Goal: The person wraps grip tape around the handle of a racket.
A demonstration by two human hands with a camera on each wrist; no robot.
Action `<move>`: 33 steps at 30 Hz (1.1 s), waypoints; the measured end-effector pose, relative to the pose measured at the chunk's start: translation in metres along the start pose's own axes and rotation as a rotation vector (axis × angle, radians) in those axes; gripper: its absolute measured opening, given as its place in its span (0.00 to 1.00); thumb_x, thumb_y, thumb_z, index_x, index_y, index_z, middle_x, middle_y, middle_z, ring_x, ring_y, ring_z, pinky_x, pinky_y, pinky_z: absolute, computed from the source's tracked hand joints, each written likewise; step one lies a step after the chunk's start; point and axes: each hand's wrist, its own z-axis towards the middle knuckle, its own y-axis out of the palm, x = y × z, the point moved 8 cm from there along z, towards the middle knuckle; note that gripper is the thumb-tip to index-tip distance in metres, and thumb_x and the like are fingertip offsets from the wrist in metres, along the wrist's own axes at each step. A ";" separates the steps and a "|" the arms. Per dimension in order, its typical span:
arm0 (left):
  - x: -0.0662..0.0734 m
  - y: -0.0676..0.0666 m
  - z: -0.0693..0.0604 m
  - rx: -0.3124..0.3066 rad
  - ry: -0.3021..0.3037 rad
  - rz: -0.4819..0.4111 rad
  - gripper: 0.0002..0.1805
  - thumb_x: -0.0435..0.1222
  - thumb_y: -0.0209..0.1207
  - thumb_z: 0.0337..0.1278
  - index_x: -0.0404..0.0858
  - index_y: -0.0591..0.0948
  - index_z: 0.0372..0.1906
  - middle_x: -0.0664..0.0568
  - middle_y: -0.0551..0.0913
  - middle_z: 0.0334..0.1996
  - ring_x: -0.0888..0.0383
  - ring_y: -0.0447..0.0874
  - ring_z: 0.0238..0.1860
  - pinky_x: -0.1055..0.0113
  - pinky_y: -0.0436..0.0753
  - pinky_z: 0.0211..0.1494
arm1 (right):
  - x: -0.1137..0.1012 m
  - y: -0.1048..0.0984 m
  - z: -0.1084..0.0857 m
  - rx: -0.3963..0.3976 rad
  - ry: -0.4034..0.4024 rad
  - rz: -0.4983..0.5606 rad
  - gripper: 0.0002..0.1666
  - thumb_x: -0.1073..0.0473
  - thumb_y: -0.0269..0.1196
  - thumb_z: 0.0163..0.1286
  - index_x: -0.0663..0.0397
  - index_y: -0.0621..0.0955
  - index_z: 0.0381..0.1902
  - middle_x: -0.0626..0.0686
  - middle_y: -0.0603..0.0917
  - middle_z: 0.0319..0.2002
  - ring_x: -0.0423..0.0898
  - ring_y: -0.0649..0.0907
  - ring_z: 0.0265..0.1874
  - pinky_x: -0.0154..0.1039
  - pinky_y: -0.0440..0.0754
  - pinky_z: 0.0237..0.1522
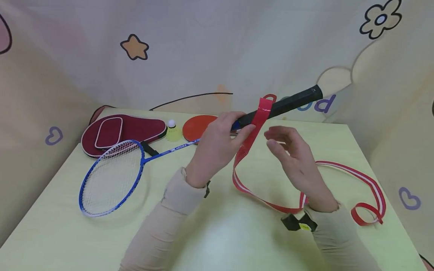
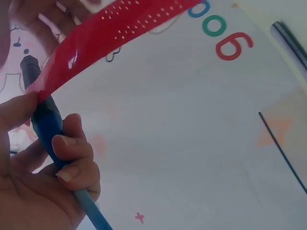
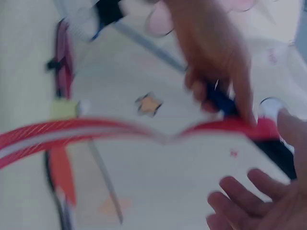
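A blue badminton racket point(image 1: 113, 177) is held up at a slant, its black handle point(image 1: 298, 101) pointing up to the right. My left hand point(image 1: 220, 145) grips it at the base of the handle, fingers curled round the shaft point(image 2: 88, 203) in the left wrist view. The left thumb presses a red grip tape point(image 1: 261, 113) against the handle; the tape lies across it and hangs down to the table. My right hand point(image 1: 298, 165) stands off to the right below the handle, fingers loosely bent and apart, holding nothing. In the right wrist view its fingers point(image 3: 240, 201) spread near the handle.
Behind the racket on the table point(image 1: 237, 241) lie a dark red paddle case point(image 1: 135, 130), a yellow shuttlecock point(image 1: 174, 132) and a red table tennis paddle point(image 1: 197, 126). More tape point(image 1: 376, 188) curls on the table at the right. A printed curtain point(image 1: 203, 49) hangs behind.
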 end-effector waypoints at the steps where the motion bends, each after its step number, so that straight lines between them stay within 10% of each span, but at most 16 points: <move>1: 0.002 -0.001 0.000 0.002 0.017 0.004 0.24 0.47 0.61 0.63 0.37 0.77 0.58 0.50 0.79 0.44 0.59 0.83 0.41 0.71 0.82 0.44 | -0.008 0.002 0.006 0.055 -0.020 0.068 0.25 0.52 0.57 0.74 0.56 0.70 0.63 0.51 0.77 0.57 0.48 0.77 0.57 0.49 0.75 0.58; 8: 0.006 -0.001 -0.006 -0.014 0.096 0.044 0.30 0.45 0.61 0.63 0.40 0.71 0.68 0.54 0.73 0.31 0.61 0.70 0.28 0.73 0.72 0.28 | -0.021 0.009 0.014 0.236 0.025 0.332 0.17 0.55 0.61 0.71 0.61 0.76 0.51 0.53 0.82 0.43 0.49 0.81 0.43 0.42 0.76 0.55; 16: 0.003 -0.021 -0.004 0.110 0.203 -0.055 0.27 0.35 0.64 0.59 0.30 0.73 0.62 0.50 0.82 0.33 0.62 0.74 0.26 0.73 0.75 0.27 | -0.032 0.031 0.022 0.130 -0.053 0.655 0.11 0.62 0.54 0.75 0.55 0.68 0.52 0.56 0.77 0.35 0.45 0.81 0.26 0.35 0.85 0.32; 26: 0.013 -0.032 -0.007 0.153 0.313 -0.077 0.15 0.34 0.65 0.58 0.31 0.75 0.46 0.49 0.77 0.31 0.61 0.72 0.25 0.73 0.76 0.27 | -0.042 0.039 0.026 0.049 -0.153 0.541 0.09 0.58 0.53 0.77 0.60 0.75 0.42 0.53 0.76 0.25 0.46 0.76 0.17 0.34 0.77 0.20; 33: 0.023 -0.032 -0.013 0.101 0.380 0.003 0.17 0.28 0.64 0.58 0.29 0.76 0.51 0.47 0.76 0.40 0.60 0.75 0.34 0.74 0.79 0.35 | -0.046 0.038 0.029 0.000 -0.217 0.573 0.21 0.60 0.56 0.74 0.55 0.68 0.61 0.56 0.77 0.27 0.50 0.77 0.18 0.36 0.79 0.21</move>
